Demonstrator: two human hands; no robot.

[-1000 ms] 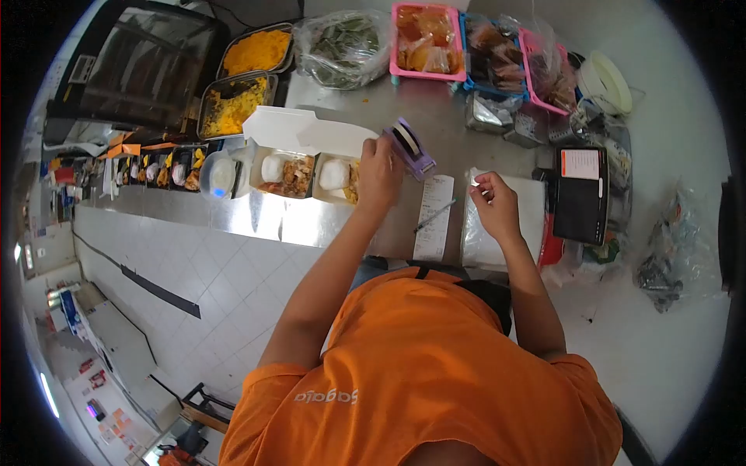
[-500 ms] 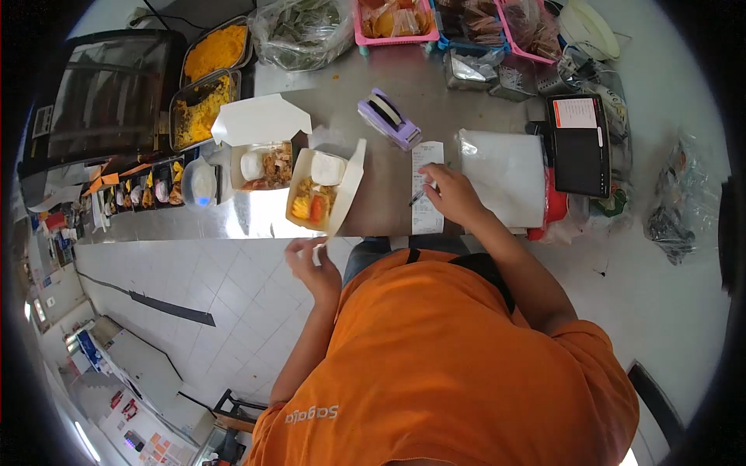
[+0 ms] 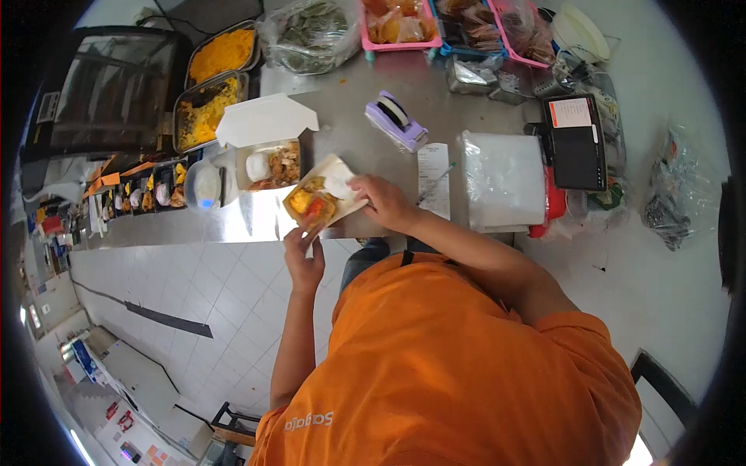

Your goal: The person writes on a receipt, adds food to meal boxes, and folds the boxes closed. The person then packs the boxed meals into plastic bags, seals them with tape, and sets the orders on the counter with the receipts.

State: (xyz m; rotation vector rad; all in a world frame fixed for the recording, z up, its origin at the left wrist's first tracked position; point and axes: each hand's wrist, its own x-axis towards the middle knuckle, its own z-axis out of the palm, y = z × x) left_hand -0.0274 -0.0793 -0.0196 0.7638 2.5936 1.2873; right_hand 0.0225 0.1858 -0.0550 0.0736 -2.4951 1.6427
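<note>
A small food box (image 3: 309,203) with white rice, yellow food and a red piece sits tilted near the counter's front edge. My left hand (image 3: 303,256) grips its front corner. At the box's right side, my right hand (image 3: 381,203) holds the edge with its fingertips. Left of and behind it stands another box (image 3: 273,165) of rice and browned food, its white lid (image 3: 268,120) raised. To the right lie a purple tape dispenser (image 3: 396,122) and a long receipt (image 3: 434,175) with a pen (image 3: 437,183) on it.
Clear plastic bags (image 3: 503,179) lie in a stack at the right, beside a dark tablet (image 3: 575,144). Trays of yellow food (image 3: 206,113) and a glass-fronted black cabinet (image 3: 109,93) stand at the left. A pink basket (image 3: 400,27) and a bag of leaves (image 3: 307,35) are at the back.
My right hand has moved left from the receipt to the box. The box has turned and tilted between both hands, and my left hand has come up against its front corner.
</note>
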